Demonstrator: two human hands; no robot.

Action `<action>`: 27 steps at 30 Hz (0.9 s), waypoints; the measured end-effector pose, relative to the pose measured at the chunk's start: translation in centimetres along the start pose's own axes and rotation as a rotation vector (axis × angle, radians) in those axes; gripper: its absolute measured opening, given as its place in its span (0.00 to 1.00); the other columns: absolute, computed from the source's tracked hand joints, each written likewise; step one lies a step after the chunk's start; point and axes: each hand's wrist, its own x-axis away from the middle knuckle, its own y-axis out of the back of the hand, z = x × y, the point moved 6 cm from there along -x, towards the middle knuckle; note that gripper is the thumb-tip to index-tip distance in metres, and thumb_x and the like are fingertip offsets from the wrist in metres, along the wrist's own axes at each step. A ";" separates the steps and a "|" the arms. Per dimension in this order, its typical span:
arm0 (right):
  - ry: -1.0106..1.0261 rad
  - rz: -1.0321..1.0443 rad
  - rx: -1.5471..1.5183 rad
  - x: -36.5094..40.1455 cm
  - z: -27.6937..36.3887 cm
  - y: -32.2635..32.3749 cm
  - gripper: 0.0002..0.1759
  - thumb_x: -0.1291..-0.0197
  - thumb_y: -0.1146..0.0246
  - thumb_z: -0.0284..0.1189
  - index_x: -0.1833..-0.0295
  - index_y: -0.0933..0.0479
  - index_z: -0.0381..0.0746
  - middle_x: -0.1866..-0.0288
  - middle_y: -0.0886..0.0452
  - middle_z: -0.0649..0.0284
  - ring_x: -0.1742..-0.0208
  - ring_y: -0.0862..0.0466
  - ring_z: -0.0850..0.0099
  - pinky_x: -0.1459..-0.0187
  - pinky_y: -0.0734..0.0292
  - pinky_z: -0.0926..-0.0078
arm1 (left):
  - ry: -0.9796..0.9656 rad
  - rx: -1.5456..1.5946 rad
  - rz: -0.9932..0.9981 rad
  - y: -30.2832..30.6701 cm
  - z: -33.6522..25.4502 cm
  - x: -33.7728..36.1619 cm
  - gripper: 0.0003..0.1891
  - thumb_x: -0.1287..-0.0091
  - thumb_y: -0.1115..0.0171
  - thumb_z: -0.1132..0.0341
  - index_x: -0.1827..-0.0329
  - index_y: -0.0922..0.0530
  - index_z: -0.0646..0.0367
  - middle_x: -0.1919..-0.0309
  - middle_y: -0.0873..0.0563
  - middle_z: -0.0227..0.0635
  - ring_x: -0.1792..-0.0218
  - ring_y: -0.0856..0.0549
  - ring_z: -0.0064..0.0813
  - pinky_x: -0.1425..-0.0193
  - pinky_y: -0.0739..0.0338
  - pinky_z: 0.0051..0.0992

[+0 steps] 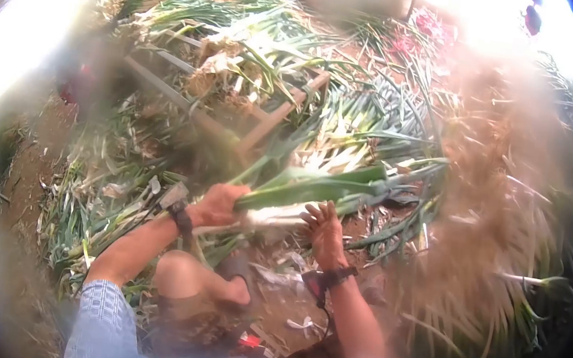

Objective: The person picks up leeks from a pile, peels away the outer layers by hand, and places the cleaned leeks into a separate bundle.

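Observation:
My left hand is wrapped round a bundle of green onions, whose broad green leaves point to the right. Pale stalks run just below the leaves, between my two hands. To the right, my right hand has its fingers apart and curved beside the stalks, with nothing visibly gripped. A dark band with a device is on each wrist. Beyond the bundle lies a large pile of green onions with white stems.
A wooden frame stands beyond my left hand, with more onions on it. Loose leaves cover the ground at left. Dry roots and stalks, blurred, are at right. My bent knee is below. Pink scraps lie farther back.

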 end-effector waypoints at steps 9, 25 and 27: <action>0.555 -0.310 0.175 -0.2 6.9 -0.2 0.14 0.34 0.32 0.34 0.48 0.25 0.40 0.63 0.20 0.67 0.64 0.19 0.74 0.61 0.18 0.71 | 0.729 0.299 -0.321 2.4 13.1 14.5 0.11 0.28 0.35 0.64 0.51 0.14 0.61 0.64 0.12 0.29 0.65 0.19 0.17 0.64 0.24 0.25; 0.969 -0.308 0.684 6.1 15.4 2.2 0.08 0.26 0.39 0.32 0.58 0.28 0.42 0.69 0.26 0.68 0.65 0.25 0.73 0.57 0.25 0.68 | 0.231 0.445 0.344 -12.3 5.7 -3.9 0.25 0.24 0.40 0.50 0.32 0.26 0.58 0.39 0.19 0.42 0.38 0.20 0.35 0.33 0.25 0.36; 0.945 -0.306 0.701 6.1 15.6 1.9 0.07 0.25 0.39 0.32 0.57 0.28 0.42 0.67 0.26 0.68 0.63 0.24 0.73 0.54 0.23 0.68 | -0.190 0.358 0.338 -14.7 -3.6 -5.9 0.29 0.27 0.36 0.51 0.29 0.30 0.56 0.41 0.19 0.45 0.43 0.17 0.41 0.39 0.21 0.36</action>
